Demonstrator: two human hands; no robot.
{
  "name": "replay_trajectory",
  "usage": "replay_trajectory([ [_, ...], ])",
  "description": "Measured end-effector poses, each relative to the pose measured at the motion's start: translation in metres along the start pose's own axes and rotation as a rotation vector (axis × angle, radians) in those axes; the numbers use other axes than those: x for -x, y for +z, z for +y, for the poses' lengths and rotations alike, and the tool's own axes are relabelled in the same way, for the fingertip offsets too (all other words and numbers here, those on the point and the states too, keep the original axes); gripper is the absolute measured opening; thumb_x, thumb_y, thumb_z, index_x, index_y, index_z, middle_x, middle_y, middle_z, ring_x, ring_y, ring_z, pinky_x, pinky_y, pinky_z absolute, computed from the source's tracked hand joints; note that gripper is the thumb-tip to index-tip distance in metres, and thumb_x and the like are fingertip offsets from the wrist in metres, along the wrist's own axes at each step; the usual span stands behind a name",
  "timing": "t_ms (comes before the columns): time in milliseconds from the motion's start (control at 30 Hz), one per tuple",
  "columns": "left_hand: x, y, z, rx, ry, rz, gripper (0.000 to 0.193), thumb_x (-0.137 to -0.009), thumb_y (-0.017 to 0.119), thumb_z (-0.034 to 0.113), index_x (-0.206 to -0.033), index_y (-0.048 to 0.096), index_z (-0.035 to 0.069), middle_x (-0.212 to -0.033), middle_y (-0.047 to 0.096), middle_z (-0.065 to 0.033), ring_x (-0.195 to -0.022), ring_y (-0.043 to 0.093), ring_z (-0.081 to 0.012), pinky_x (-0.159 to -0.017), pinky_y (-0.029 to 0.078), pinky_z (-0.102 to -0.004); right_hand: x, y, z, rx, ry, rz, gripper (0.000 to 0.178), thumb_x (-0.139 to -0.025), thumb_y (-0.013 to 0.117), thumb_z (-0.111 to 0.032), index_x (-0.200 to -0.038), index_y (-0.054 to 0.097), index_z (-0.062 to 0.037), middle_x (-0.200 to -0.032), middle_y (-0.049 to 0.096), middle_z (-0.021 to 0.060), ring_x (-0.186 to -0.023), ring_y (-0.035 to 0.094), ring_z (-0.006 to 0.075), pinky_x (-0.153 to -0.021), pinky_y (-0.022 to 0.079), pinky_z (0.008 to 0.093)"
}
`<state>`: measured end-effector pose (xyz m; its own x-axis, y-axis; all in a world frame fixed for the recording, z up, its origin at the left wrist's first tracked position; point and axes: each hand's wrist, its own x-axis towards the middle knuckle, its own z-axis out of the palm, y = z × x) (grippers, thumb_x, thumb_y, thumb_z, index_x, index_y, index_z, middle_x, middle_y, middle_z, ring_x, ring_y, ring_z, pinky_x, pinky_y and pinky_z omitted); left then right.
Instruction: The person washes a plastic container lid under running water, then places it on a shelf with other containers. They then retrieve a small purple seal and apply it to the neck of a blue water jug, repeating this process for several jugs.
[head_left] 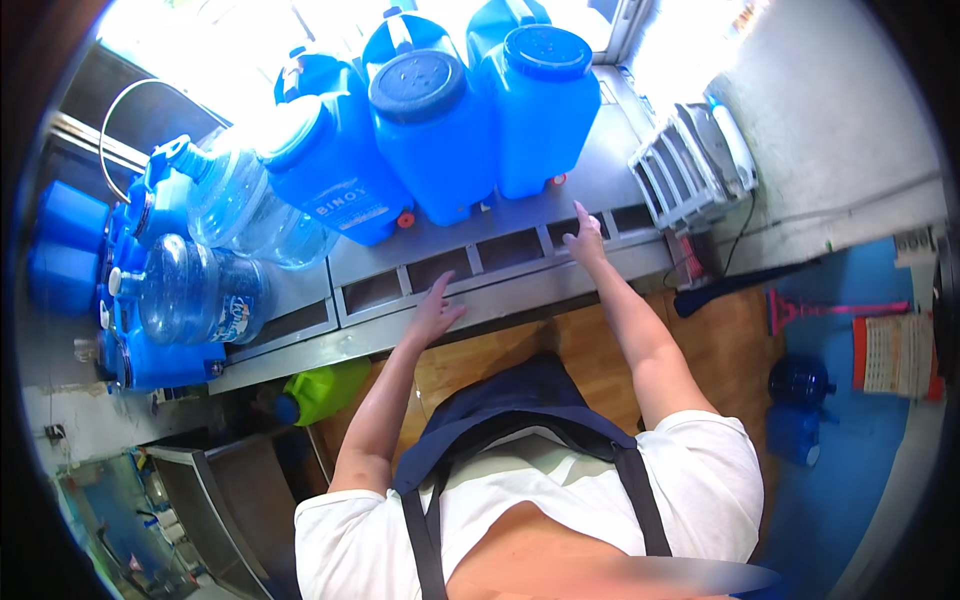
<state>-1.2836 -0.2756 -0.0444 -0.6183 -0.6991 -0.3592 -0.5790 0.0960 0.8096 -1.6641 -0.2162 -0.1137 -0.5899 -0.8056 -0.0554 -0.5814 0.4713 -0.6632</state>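
My left hand (pixel 437 312) hovers over the front edge of the metal counter (pixel 400 325), fingers apart, with nothing in it. Farther right, my right hand (pixel 587 240) reaches over the counter's slotted front, its fingers spread and empty. Just beyond my hands stand three upright blue water containers: a left one with a pale lid (pixel 335 190), a middle one with a dark blue lid (pixel 435 150), and a right one (pixel 545 125) nearest my right hand. Red taps show at the base of the left and right ones. Neither hand touches a container.
Clear round water bottles (pixel 200 290) and more blue containers (pixel 165 360) crowd the counter's left end. A grey slatted rack (pixel 690 170) stands at the right by the wall. Below are a green container (pixel 330 390), a pink squeegee (pixel 835 310) and dark blue bottles (pixel 797 400).
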Motion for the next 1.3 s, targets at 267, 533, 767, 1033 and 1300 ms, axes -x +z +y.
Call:
replay_trajectory([
  [267,-0.185,0.051,0.05,-0.163,0.043,0.296,0.09,-0.079,0.075,0.03,-0.152,0.026,0.012,-0.147,0.036,-0.0274,-0.138,0.032,-0.045,-0.112,0.033,-0.048,-0.158,0.044,0.008,-0.58,0.459,-0.084,0.067,-0.077,0.078,-0.011,-0.136,0.046,-0.0121,-0.107,0.067,0.0116,-0.089,0.066,0.0187,-0.068,0.053,0.031],
  [533,-0.252,0.069,0.033,-0.296,-0.17,0.307,0.078,-0.08,0.071,0.03,-0.144,0.035,0.005,-0.13,0.053,-0.0265,-0.118,0.054,-0.0428,-0.098,0.046,-0.0485,-0.167,0.035,0.015,-0.411,0.262,0.089,0.026,-0.076,0.077,-0.032,-0.086,0.069,-0.0093,-0.079,0.07,0.011,-0.074,0.068,0.0259,-0.07,0.052,0.0386],
  [767,-0.256,0.086,0.039,-0.453,-0.145,0.406,0.068,-0.081,0.067,0.032,-0.141,0.042,0.011,-0.116,0.062,-0.0221,-0.104,0.061,-0.0407,-0.09,0.049,-0.0493,-0.108,-0.016,0.101,-0.423,0.311,0.227,0.035,-0.086,0.064,-0.039,-0.088,0.07,-0.0044,-0.081,0.071,0.0131,-0.081,0.068,0.0286,-0.073,0.051,0.0406],
  [1033,-0.207,0.184,0.066,-0.461,0.016,0.349,0.053,-0.084,0.06,0.029,-0.13,0.047,0.007,-0.102,0.063,-0.0255,-0.085,0.063,-0.0437,-0.076,0.05,-0.0564,-0.037,-0.012,0.202,-0.41,0.023,0.38,0.031,-0.09,0.062,-0.028,-0.097,0.067,0.0019,-0.09,0.07,0.0117,-0.085,0.066,0.0233,-0.073,0.05,0.039],
  [1300,-0.194,0.227,0.115,-0.252,0.117,0.036,0.052,-0.087,0.058,0.02,-0.134,0.044,0.004,-0.118,0.057,-0.031,-0.106,0.059,-0.0454,-0.089,0.048,-0.0546,-0.054,-0.049,0.182,-0.331,0.098,0.421,0.029,-0.091,0.061,-0.024,-0.104,0.065,0.0021,-0.096,0.068,0.0099,-0.086,0.063,0.0201,-0.073,0.05,0.0374],
])
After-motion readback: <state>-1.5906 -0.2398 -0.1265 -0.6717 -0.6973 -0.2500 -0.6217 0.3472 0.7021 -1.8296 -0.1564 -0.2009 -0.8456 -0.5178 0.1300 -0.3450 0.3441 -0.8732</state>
